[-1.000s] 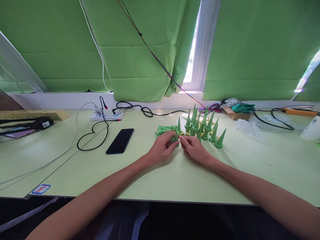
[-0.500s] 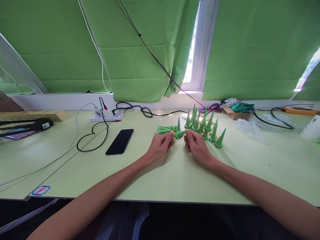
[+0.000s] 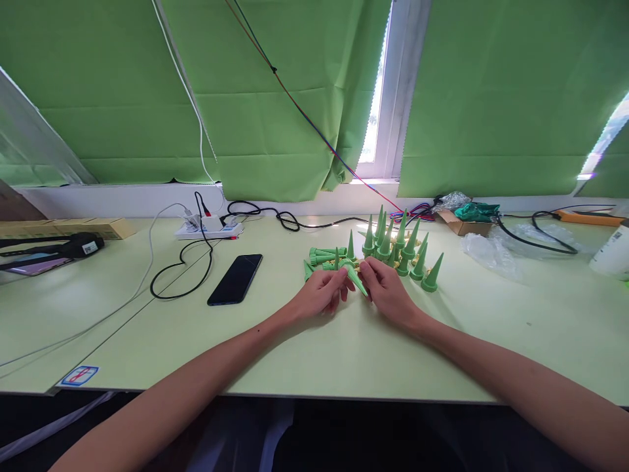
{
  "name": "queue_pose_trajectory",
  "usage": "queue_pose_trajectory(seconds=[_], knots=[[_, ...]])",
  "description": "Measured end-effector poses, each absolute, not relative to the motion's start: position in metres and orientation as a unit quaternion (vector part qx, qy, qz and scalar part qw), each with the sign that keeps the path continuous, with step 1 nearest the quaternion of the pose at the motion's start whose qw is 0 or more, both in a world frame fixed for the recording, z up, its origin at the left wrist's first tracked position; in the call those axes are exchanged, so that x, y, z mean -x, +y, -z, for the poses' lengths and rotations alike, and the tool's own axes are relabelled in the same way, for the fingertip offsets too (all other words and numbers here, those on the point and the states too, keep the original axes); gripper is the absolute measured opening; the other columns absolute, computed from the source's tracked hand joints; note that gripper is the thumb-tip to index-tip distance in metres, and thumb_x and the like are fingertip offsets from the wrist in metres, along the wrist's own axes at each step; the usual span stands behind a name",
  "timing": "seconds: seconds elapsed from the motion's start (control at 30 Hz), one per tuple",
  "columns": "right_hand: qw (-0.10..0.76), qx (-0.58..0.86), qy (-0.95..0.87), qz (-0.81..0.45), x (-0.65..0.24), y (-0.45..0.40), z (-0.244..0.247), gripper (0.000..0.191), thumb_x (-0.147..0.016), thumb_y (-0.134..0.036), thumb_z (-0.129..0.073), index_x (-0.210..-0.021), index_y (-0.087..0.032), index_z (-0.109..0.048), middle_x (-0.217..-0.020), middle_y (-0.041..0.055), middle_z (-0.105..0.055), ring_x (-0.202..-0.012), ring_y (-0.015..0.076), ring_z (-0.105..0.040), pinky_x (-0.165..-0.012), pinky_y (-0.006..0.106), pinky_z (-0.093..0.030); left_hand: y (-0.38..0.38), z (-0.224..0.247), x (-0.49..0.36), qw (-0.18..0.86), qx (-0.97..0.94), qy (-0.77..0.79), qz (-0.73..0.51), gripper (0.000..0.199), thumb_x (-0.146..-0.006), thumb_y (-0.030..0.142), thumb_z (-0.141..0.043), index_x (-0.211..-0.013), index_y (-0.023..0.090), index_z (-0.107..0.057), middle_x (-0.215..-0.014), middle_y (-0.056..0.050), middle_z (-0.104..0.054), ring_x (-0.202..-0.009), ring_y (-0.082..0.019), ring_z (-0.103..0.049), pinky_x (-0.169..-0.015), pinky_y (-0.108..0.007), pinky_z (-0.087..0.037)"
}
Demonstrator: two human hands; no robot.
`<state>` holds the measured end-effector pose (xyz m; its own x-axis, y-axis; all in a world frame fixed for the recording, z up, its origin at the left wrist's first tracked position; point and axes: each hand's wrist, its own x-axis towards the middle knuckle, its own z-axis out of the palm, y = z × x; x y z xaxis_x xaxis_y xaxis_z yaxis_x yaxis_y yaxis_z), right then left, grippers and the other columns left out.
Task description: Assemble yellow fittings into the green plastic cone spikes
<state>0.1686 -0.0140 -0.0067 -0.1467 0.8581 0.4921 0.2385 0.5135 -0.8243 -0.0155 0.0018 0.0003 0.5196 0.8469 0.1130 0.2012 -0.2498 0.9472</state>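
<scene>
My left hand point(image 3: 322, 292) is closed on the wide end of a green plastic cone point(image 3: 358, 282), whose tip slants down toward me and to the right. Close beside it, my right hand point(image 3: 388, 286) has its thumb and fingers pinched together near the cone; what they hold, if anything, is hidden. Behind my hands several green cones point(image 3: 430, 278) stand upright in a cluster, with small yellowish pieces among them. Other ribbed green pieces point(image 3: 327, 252) lie on their sides just beyond my left hand.
A black phone point(image 3: 236, 279) lies left of my hands on the pale table point(image 3: 295, 354). Behind it is a power strip point(image 3: 209, 228) with cables. At the back right are a small cardboard box point(image 3: 464, 225), plastic wrapping point(image 3: 491, 254) and a white bottle point(image 3: 612, 252).
The cone in my left hand has turned from pointing right to pointing down toward me. Both hands have shifted slightly, and my left hand has come nearer the right.
</scene>
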Motion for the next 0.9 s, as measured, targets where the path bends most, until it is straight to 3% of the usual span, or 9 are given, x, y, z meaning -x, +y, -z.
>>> queue_pose_trajectory(seconds=[0.27, 0.6, 0.9], knots=[[0.511, 0.393, -0.702, -0.302, -0.1700, -0.0138, 0.0064, 0.044, -0.101, -0.053, -0.040, -0.069, -0.023, -0.041, -0.058, -0.0042, -0.043, -0.052, 0.0129, -0.041, -0.052, 0.028, -0.035, -0.0022, -0.0038, 0.0151, 0.447, -0.749, 0.375, -0.313, 0.049, -0.094, 0.060, -0.049, -0.072, 0.017, -0.057, -0.048, 0.003, -0.050, -0.042, -0.011, -0.051, -0.044, -0.024, -0.038], [0.502, 0.400, -0.703, -0.306, -0.1694, -0.0111, 0.0101, 0.046, -0.100, -0.054, -0.042, -0.067, -0.023, -0.037, -0.056, -0.0046, -0.038, -0.050, 0.0120, -0.037, -0.048, 0.027, -0.031, -0.0049, -0.0054, 0.0140, 0.423, -0.762, 0.361, -0.332, 0.039, -0.089, 0.053, -0.061, -0.102, 0.016, -0.064, -0.061, 0.004, -0.050, -0.048, -0.011, -0.048, -0.047, -0.025, -0.036], [0.494, 0.407, -0.717, -0.277, -0.1690, -0.0145, 0.0049, 0.048, -0.099, -0.052, -0.041, -0.061, -0.023, -0.035, -0.052, -0.0040, -0.035, -0.050, 0.0125, -0.032, -0.049, 0.028, -0.029, -0.0070, -0.0072, 0.0136, 0.387, -0.780, 0.351, -0.344, 0.032, -0.085, 0.045, -0.067, -0.101, 0.017, -0.064, -0.062, 0.005, -0.048, -0.050, -0.009, -0.045, -0.047, -0.023, -0.033]])
